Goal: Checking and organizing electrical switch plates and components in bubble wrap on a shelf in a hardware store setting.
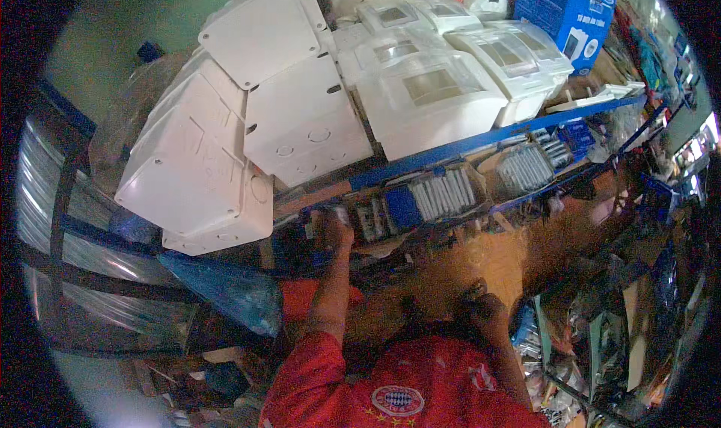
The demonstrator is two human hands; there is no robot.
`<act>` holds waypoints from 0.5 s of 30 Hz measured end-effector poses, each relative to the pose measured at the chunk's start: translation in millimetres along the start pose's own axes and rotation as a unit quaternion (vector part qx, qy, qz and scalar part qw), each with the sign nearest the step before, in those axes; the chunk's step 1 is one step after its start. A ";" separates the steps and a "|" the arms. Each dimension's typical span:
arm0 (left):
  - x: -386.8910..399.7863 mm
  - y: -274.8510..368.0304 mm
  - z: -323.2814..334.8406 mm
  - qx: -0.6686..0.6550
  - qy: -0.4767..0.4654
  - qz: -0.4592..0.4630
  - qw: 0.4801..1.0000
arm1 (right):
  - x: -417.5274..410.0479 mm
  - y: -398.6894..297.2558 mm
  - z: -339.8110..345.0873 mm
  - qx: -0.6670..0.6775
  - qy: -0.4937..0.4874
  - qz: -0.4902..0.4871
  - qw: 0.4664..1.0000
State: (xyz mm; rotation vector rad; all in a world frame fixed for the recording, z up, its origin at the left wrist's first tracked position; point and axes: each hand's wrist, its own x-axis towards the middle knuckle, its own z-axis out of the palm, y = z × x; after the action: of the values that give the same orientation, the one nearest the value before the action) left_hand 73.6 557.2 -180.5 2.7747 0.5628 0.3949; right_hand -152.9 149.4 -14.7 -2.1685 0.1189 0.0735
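My left hand (333, 228) reaches to the shelf below the blue shelf edge, at a dark opening left of some packed pale strips (374, 219). Its fingers are blurred and dim, so whether they hold something cannot be told. My right hand (485, 307) is low, in front of my chest and above the brown floor; its fingers look curled, near a small dark thing that is too dim to name. Large white plastic junction boxes (307, 112) are stacked on the upper shelf, beside white enclosures with clear windowed covers (434, 92).
A blue metal shelf edge (439, 149) runs across the middle. A blue carton (569, 19) stands at the upper right. Clear-wrapped goods (526, 169) fill the lower shelf. A blue plastic bag (231, 293) hangs at the left, and mixed goods in plastic (608, 338) lie at the right.
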 end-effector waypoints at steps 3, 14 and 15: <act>-0.2 -11.3 23.2 -0.071 -0.111 -0.081 0.988 | 2.0 -0.4 1.7 -0.019 -0.015 0.023 0.999; 13.1 -77.7 84.8 0.007 -0.092 0.037 0.995 | 7.7 -4.2 11.0 -0.105 -0.055 0.026 0.993; 19.2 -78.2 83.5 0.003 -0.156 0.028 0.987 | 7.7 -3.4 12.4 -0.105 -0.054 0.025 0.993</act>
State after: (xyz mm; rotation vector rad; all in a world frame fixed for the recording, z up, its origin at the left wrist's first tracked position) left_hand 90.9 616.1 -279.0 2.7848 0.4114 -0.0327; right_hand -145.0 161.1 -19.6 -2.3664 0.1082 0.2420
